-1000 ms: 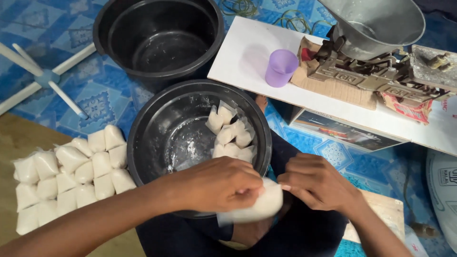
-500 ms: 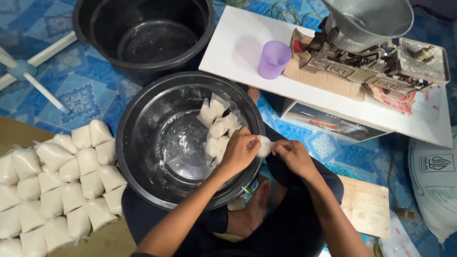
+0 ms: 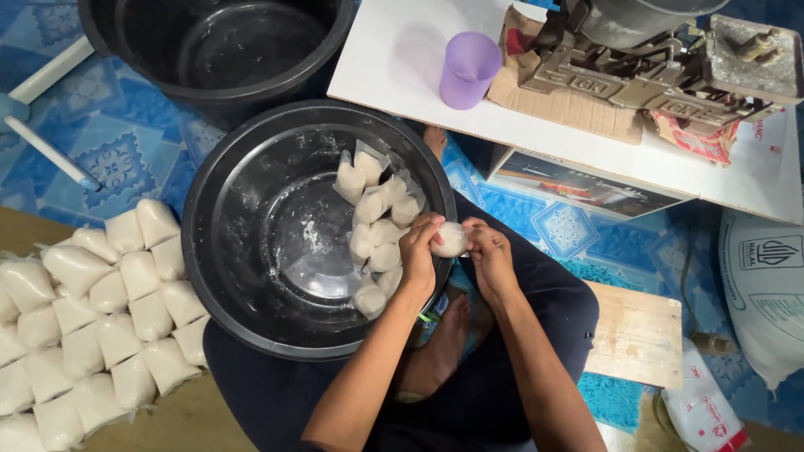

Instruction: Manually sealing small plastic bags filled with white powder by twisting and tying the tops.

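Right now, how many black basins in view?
2. One large black basin sits in front of the person, holding small white packets. A second black basin sits behind it, cropped by the top edge.

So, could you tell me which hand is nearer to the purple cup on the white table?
Right. The right hand sits below the purple cup, holding the small bag; the left hand is further left.

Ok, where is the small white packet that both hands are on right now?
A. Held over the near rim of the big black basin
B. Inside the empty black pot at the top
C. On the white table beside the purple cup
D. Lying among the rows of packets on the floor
A: the left hand and right hand pinch the small white packet between them right over the rim of the black basin.
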